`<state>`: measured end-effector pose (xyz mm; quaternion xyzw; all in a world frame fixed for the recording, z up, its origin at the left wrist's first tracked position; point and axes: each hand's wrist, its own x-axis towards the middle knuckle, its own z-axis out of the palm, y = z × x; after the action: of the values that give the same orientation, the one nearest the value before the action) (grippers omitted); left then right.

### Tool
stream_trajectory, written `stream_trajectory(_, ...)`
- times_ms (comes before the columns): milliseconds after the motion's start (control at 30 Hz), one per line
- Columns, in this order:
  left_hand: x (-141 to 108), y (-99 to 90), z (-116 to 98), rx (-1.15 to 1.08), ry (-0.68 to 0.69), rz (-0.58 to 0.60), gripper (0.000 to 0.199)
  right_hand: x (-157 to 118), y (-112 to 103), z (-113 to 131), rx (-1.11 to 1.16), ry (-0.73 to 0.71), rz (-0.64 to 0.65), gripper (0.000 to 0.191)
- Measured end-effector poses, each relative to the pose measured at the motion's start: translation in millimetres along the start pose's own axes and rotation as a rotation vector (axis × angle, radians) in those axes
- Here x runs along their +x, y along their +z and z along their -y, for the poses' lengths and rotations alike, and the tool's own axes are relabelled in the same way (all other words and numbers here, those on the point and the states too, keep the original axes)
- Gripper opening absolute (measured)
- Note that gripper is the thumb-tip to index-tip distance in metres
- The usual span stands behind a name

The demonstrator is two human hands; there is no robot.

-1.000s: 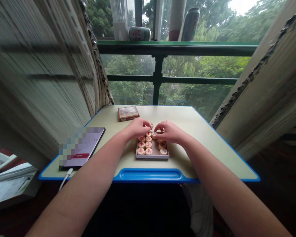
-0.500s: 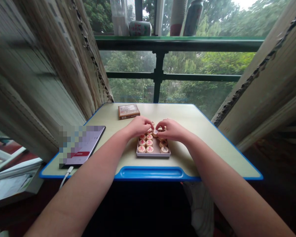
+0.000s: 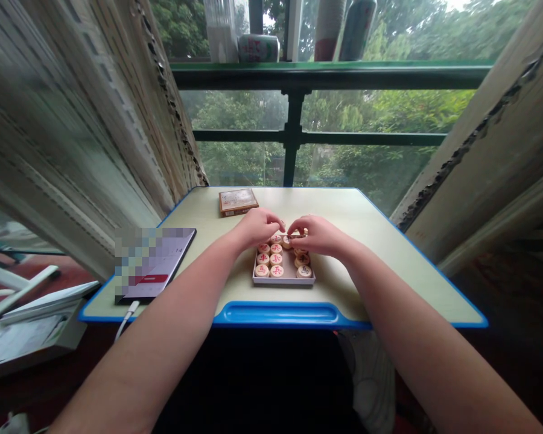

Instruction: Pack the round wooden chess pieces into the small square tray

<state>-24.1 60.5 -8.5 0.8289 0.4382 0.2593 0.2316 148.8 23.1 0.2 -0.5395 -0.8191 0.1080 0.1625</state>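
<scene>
A shallow light-coloured tray (image 3: 284,281) holds round wooden Chinese chess pieces marked with red or black characters. Red-marked pieces (image 3: 276,259) stand in two columns at its left; a black-marked piece (image 3: 304,271) sits at the near right. My left hand (image 3: 261,225) is over the tray's far left, its fingers bent together at the tips; anything between them is hidden. Opposite it, my right hand (image 3: 314,233) curls over the far right part, thumb and fingertips at a Chinese chess piece (image 3: 286,242) in the far middle. The pieces beneath that hand are partly covered.
A flat brown box (image 3: 238,202) lies at the table's back left. Left of my forearm is a tablet (image 3: 163,265) with a white cable (image 3: 129,313). The table (image 3: 389,271) has a blue edge with a pen groove (image 3: 280,313). Cans and cups stand on the window ledge.
The view has shifted slightly. Both hands stay over the far part of the tray; the middle piece by my right fingertips now appears lower among the others.
</scene>
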Motion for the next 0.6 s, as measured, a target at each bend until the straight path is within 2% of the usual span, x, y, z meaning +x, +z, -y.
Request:
stream_trajectory(133,0,0.6,3,-0.07,0.022,-0.057,0.031,4,0,-17,0.034,0.099,-0.134,0.025)
stream_trajectory(200,-1,0.9,4,-0.096,-0.002,-0.098,0.034,7,-1,-29,-0.019,0.175,-0.249,0.027)
stream_trajectory(267,-1,1.3,4,-0.109,-0.037,-0.128,0.036,8,-1,-40,-0.078,0.224,-0.297,0.028)
stream_trajectory(600,2,11.2,14,-0.147,-0.078,-0.174,0.034,3,-2,-52,-0.074,0.476,-0.221,0.029)
